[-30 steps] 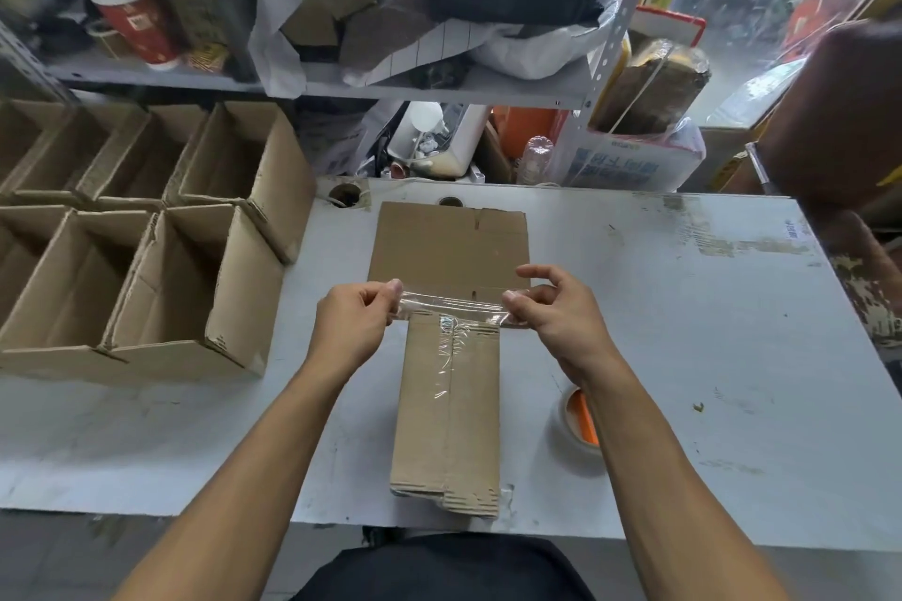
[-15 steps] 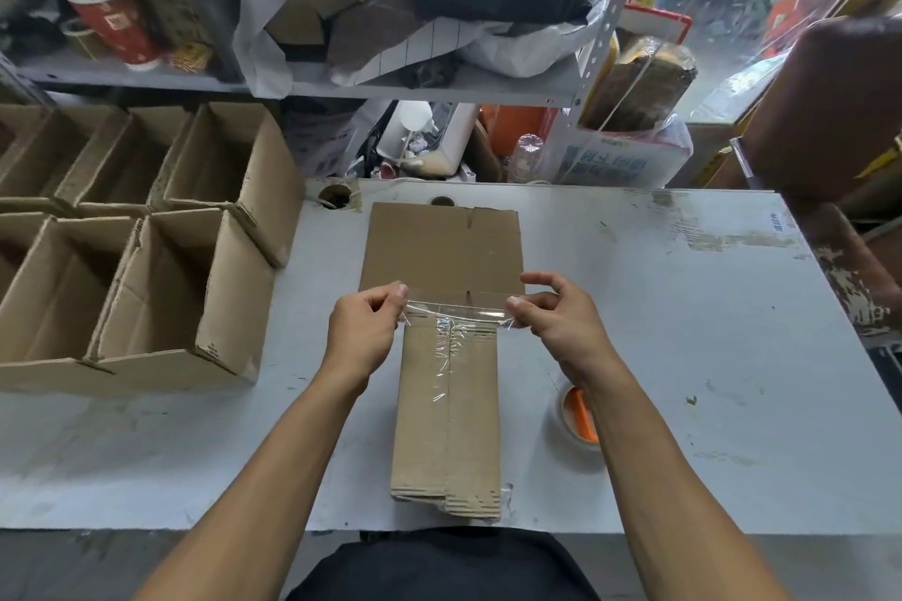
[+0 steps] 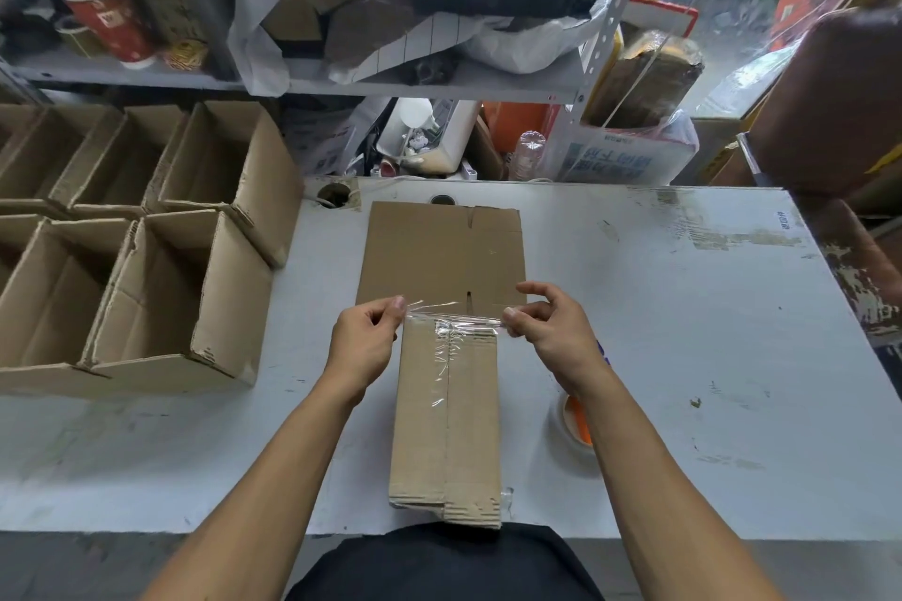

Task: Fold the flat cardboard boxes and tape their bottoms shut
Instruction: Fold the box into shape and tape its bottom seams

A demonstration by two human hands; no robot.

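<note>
Both hands sit marginally further apart than before. Left hand (image 3: 363, 337) and right hand (image 3: 554, 332) pinch the clear tape strip (image 3: 456, 318) ends, stretched across the folded box (image 3: 446, 415).

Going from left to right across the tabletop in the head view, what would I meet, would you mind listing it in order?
Open cardboard boxes → left hand → clear tape strip above the folded box → right hand → tape roll → bare table.
</note>
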